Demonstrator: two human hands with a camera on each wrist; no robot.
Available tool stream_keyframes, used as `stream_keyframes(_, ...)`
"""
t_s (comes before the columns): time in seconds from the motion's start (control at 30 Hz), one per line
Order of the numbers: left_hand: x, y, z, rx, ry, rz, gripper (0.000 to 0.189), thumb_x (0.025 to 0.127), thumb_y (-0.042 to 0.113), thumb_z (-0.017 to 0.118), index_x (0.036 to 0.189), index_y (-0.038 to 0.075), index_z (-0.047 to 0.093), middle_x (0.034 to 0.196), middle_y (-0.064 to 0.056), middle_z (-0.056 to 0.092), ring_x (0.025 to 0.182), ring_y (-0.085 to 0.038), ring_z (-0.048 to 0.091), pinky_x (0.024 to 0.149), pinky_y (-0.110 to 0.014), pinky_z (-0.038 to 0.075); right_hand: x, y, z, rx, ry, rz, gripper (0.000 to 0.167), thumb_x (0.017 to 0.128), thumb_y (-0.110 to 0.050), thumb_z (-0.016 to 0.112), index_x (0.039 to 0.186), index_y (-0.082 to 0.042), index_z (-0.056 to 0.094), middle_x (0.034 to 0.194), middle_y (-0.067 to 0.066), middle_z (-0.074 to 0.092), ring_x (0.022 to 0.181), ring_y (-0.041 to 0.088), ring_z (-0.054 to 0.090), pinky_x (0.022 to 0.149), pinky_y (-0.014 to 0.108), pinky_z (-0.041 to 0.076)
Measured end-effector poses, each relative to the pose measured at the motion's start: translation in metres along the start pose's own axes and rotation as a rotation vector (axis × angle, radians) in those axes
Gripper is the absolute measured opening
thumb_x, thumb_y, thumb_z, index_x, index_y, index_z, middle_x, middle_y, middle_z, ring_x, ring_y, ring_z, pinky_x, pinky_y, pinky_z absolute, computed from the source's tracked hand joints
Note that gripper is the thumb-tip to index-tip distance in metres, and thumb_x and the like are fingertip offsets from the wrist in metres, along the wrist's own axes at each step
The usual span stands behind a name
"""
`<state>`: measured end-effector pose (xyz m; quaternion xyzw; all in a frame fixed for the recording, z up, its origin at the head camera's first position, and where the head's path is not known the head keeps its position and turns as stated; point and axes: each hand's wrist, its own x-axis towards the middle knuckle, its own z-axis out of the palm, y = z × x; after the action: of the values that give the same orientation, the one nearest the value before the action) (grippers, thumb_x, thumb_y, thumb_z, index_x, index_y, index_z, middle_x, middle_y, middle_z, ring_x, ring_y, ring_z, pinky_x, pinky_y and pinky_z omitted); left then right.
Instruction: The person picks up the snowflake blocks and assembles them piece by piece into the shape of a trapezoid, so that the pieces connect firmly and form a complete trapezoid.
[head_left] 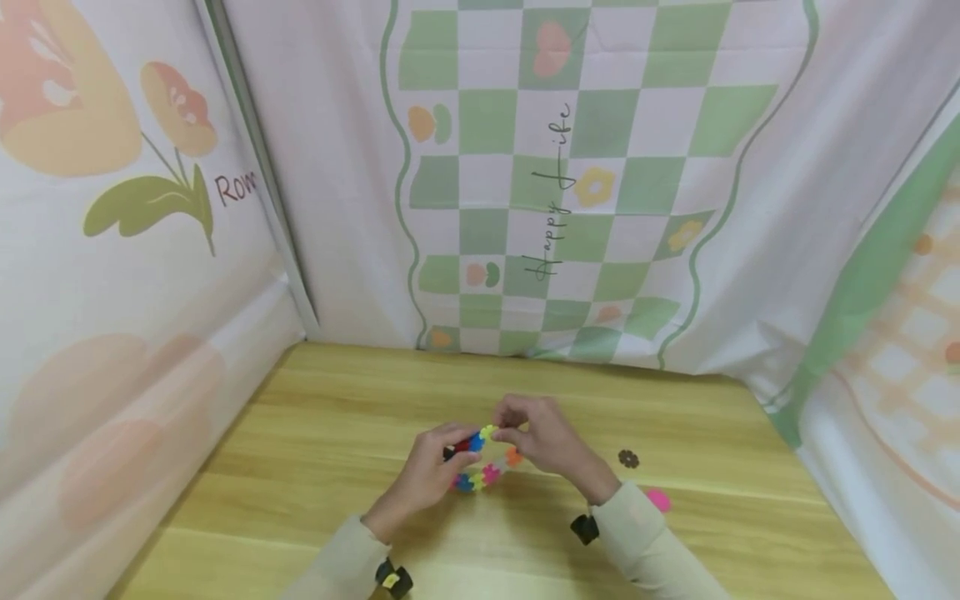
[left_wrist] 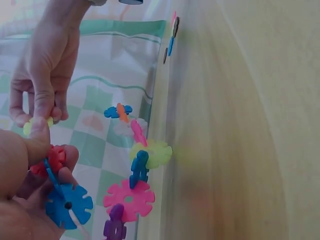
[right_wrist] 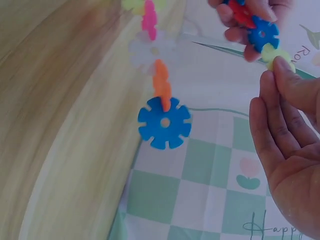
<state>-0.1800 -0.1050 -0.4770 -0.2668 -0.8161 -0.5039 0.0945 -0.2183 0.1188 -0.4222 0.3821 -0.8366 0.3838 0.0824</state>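
Observation:
A chain of slotted plastic snowflake discs in several colours hangs from my hands over the table. My left hand point(head_left: 423, 471) grips one stretch of it, around a red disc point(left_wrist: 54, 159) and blue discs point(left_wrist: 69, 206). Between right thumb and fingertips, my right hand point(head_left: 551, 437) pinches a yellow disc point(right_wrist: 271, 52) right at a blue disc point(right_wrist: 263, 34). The rest loops below: a purple disc point(left_wrist: 115, 227), a pink disc point(left_wrist: 131, 202), then others, a clear disc point(right_wrist: 152, 51), an orange disc point(right_wrist: 161, 82) and a blue disc point(right_wrist: 165, 132) at the free end.
On the wooden table point(head_left: 345, 400), a brown disc point(head_left: 628, 458) and a bright pink disc point(head_left: 658, 500) lie to the right, close to my right forearm. Printed cloth point(head_left: 480, 183) hangs behind the table and at both sides.

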Motion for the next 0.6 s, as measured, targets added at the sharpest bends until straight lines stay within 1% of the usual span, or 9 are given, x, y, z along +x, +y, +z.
stream_keyframes(0.17, 0.0, 0.0, 0.003, 0.048, 0.011, 0.038, 0.028, 0.099, 0.01, 0.072, 0.125, 0.001, 0.074, 0.11, -0.01, 0.077, 0.095, -0.015, 0.07, 0.082, -0.023, 0.06, -0.001, -0.001, 0.0, -0.015, -0.017, 0.01, 0.016, 0.089, -0.004, 0.083, 0.089, -0.014, 0.071, 0.083, -0.002, 0.076, 0.077, 0.005, 0.071, 0.07, 0.025, 0.063)
stream_keyframes(0.23, -0.001, 0.001, 0.004, 0.059, 0.014, 0.052, 0.028, 0.098, 0.009, 0.073, 0.124, 0.0, 0.074, 0.109, -0.01, 0.077, 0.095, -0.014, 0.071, 0.082, -0.024, 0.06, -0.001, -0.003, 0.0, -0.035, -0.025, 0.003, 0.017, 0.089, -0.003, 0.083, 0.087, -0.013, 0.07, 0.082, -0.002, 0.075, 0.076, 0.004, 0.071, 0.069, 0.023, 0.062)
stream_keyframes(0.37, -0.003, 0.001, 0.005, 0.067, 0.02, 0.088, 0.024, 0.096, 0.004, 0.073, 0.119, -0.001, 0.075, 0.1, -0.008, 0.076, 0.086, -0.009, 0.066, 0.075, -0.022, 0.058, 0.001, -0.009, 0.001, -0.13, -0.037, -0.05, 0.019, 0.088, -0.002, 0.083, 0.085, -0.014, 0.069, 0.08, -0.002, 0.075, 0.073, 0.005, 0.071, 0.066, 0.019, 0.059)
stream_keyframes(0.43, -0.003, 0.0, 0.005, 0.067, 0.027, 0.096, 0.022, 0.095, 0.002, 0.074, 0.116, -0.001, 0.076, 0.095, -0.008, 0.074, 0.082, -0.007, 0.063, 0.072, -0.021, 0.057, 0.002, -0.011, 0.002, -0.164, -0.043, -0.075, 0.019, 0.089, -0.002, 0.083, 0.085, -0.014, 0.069, 0.079, -0.002, 0.075, 0.073, 0.005, 0.071, 0.066, 0.017, 0.058)
stream_keyframes(0.47, -0.003, 0.0, 0.006, 0.067, 0.027, 0.092, 0.021, 0.095, 0.003, 0.074, 0.115, 0.0, 0.076, 0.095, -0.008, 0.074, 0.082, -0.007, 0.063, 0.071, -0.021, 0.057, 0.002, -0.01, 0.002, -0.168, -0.053, -0.076, 0.019, 0.09, -0.002, 0.082, 0.085, -0.014, 0.068, 0.079, -0.002, 0.074, 0.073, 0.005, 0.071, 0.066, 0.017, 0.057)
stream_keyframes(0.53, -0.002, -0.001, 0.007, 0.068, 0.016, 0.066, 0.022, 0.096, 0.005, 0.074, 0.117, 0.0, 0.075, 0.098, -0.008, 0.075, 0.085, -0.008, 0.065, 0.074, -0.022, 0.058, 0.002, -0.007, 0.0, -0.132, -0.089, -0.058, 0.017, 0.092, -0.002, 0.08, 0.087, -0.013, 0.068, 0.081, -0.002, 0.074, 0.074, 0.005, 0.07, 0.067, 0.019, 0.058)
stream_keyframes(0.6, -0.002, -0.001, 0.009, 0.057, -0.007, 0.013, 0.025, 0.099, 0.01, 0.073, 0.123, 0.002, 0.074, 0.107, -0.009, 0.076, 0.092, -0.011, 0.069, 0.08, -0.022, 0.059, 0.0, -0.004, -0.006, -0.082, -0.135, -0.008, 0.012, 0.094, -0.005, 0.079, 0.092, -0.013, 0.07, 0.086, -0.002, 0.074, 0.079, 0.006, 0.071, 0.072, 0.021, 0.06)
